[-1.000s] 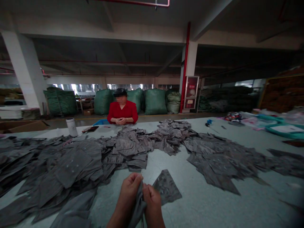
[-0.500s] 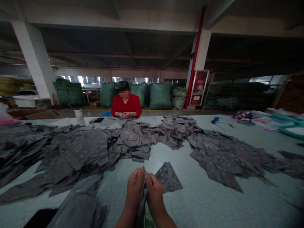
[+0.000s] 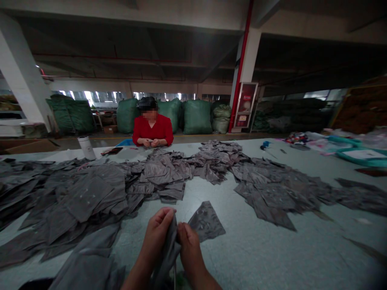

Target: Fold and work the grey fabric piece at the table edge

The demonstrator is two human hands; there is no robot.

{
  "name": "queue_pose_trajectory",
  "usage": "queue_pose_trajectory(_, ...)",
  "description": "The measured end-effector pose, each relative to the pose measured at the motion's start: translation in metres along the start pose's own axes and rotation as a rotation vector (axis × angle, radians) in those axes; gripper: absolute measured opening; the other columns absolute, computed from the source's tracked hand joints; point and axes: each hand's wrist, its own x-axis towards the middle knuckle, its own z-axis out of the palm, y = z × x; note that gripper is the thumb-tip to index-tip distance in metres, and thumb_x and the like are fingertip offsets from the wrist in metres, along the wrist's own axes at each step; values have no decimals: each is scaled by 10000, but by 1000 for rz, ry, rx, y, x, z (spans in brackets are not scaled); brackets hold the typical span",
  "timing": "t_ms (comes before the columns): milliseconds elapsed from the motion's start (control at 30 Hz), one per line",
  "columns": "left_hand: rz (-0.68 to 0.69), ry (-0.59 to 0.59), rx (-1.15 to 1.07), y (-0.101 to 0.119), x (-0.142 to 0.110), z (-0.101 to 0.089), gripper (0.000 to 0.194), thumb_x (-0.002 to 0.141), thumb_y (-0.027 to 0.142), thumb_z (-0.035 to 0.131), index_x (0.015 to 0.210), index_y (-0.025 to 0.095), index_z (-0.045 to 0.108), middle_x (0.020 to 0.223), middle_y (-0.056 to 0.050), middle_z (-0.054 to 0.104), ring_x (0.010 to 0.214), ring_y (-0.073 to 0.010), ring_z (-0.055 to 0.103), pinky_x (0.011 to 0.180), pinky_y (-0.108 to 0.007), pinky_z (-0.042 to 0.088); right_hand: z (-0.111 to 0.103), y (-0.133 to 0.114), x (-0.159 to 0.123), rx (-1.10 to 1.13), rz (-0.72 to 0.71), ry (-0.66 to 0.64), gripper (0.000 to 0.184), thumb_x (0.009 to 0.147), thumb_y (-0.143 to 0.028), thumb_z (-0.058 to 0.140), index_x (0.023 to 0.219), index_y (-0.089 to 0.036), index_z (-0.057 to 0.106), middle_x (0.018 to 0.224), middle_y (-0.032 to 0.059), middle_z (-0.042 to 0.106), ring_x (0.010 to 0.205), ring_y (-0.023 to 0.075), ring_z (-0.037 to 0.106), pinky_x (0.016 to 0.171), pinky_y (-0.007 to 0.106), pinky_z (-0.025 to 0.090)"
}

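Both my hands grip one piece of grey fabric (image 3: 168, 246) at the near middle of the table. My left hand (image 3: 159, 230) pinches its top edge between thumb and fingers. Close beside it, slightly lower, my right hand (image 3: 190, 241) is closed on the fabric's right edge. The cloth hangs down between my wrists. Just beyond my right hand, a single grey fabric piece (image 3: 207, 221) lies flat on the table. More grey cloth (image 3: 90, 257) lies to the left of my left forearm.
Heaps of cut grey fabric (image 3: 90, 189) spread across the pale table (image 3: 256, 249), with another heap (image 3: 263, 185) on the right. A white bottle (image 3: 86, 148) and a blue-handled tool (image 3: 266, 145) stand farther off. Opposite sits a person in red (image 3: 153, 131). Green sacks (image 3: 197, 117) line the back.
My left hand has shifted left and up, drawing a little apart from my right hand, and more of the fabric shows between them. The whole view has turned slightly right.
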Motion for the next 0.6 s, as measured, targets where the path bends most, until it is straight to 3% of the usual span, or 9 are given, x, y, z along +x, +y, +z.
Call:
queue_pose_trajectory(100, 114, 31, 57, 12, 13, -5, 218, 713, 382, 555, 759, 168, 566, 533, 57, 496, 455, -75, 436, 453, -174, 352, -8, 4, -2, 28, 77, -23, 413, 802, -560, 341, 659, -182, 424, 480, -70, 345, 408, 81, 350, 369, 168, 297)
queue_pose_trajectory(200, 232, 105, 118, 24, 24, -9, 242, 702, 332, 576, 890, 180, 581, 775, 3, 608, 700, -113, 547, 651, -199, 408, -22, 7, -1, -40, 91, 8, 349, 799, -498, 396, 711, -168, 470, 499, -61, 386, 416, 78, 377, 368, 155, 315)
queue_pose_trajectory(300, 328, 172, 257, 31, 28, -19, 341, 680, 323, 583, 990, 182, 587, 976, -43, 618, 917, -172, 540, 818, -264, 378, -35, 12, -1, -107, 103, 13, 330, 791, -468, 404, 699, -160, 481, 491, -59, 395, 401, 75, 382, 365, 157, 319)
queue_pose_trajectory(400, 278, 258, 291, 35, 24, -38, 298, 626, 359, 617, 852, 166, 620, 806, -36, 643, 791, -188, 574, 734, -280, 418, -45, 17, -3, -152, 133, 27, 317, 784, -445, 406, 678, -158, 488, 472, -59, 391, 391, 77, 384, 369, 165, 322)
queue_pose_trajectory(500, 214, 342, 242, 44, 16, -60, 286, 594, 393, 631, 760, 167, 574, 642, 10, 598, 601, -142, 550, 569, -237, 421, -48, 23, -8, -170, 159, 39, 302, 778, -428, 413, 672, -161, 507, 459, -58, 389, 386, 83, 388, 369, 174, 319)
queue_pose_trajectory(600, 177, 379, 199, 56, 5, -77, 311, 563, 414, 651, 721, 170, 541, 599, 36, 569, 537, -109, 516, 502, -199, 389, -46, 26, -9, -162, 179, 43, 303, 770, -437, 428, 667, -167, 519, 454, -58, 390, 384, 88, 395, 375, 181, 323)
